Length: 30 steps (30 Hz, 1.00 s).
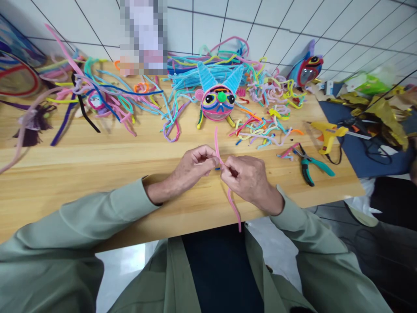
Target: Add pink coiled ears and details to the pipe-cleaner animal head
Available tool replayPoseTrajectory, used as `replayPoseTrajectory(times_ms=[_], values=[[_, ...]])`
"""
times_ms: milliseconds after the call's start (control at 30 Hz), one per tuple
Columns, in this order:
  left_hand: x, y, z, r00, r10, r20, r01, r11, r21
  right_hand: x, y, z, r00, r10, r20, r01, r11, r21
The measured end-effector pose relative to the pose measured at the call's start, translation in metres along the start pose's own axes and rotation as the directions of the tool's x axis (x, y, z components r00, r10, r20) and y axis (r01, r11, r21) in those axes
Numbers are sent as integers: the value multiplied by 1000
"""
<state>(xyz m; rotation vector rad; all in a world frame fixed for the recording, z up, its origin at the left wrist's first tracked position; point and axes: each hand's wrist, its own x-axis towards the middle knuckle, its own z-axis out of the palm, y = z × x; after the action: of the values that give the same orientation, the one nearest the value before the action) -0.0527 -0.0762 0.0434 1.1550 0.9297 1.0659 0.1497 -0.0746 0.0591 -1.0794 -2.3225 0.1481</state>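
Note:
A pink pipe cleaner runs through both of my hands above the front part of the table. My left hand pinches it near the middle with thumb and forefinger. Right beside it, my right hand is closed around the same pipe cleaner. One end sticks up above my fingers; the other hangs down past the table's front edge. A small blue bit shows just under my fingertips. Straight ahead stands a colourful animal-face figure with blue ears, black eyes and a green nose.
Pipe cleaners in bundles and loose tangles line the wall side. To my right lie pliers with teal handles and a yellow glue gun. Another figure stands at the back right. Gold wrapping lies on a dark blue surface.

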Motion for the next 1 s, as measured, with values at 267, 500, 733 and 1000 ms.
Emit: replayPoseTrajectory(times_ms=[267, 500, 733, 1000], values=[[5, -13, -5, 995, 103, 5, -103, 986, 134, 9, 1, 4, 989, 78, 126, -117, 932, 344], [29, -12, -32, 934, 306, -187, -238, 919, 316, 7, -3, -5, 986, 120, 114, -159, 876, 455], [25, -9, -28, 966, 230, -121, -185, 935, 303, 10, 10, 4, 957, 200, 212, -282, 819, 500], [22, -1, -22, 986, -53, 161, 59, 998, -36, 12, 12, 10, 932, 162, 324, -325, 770, 549]])
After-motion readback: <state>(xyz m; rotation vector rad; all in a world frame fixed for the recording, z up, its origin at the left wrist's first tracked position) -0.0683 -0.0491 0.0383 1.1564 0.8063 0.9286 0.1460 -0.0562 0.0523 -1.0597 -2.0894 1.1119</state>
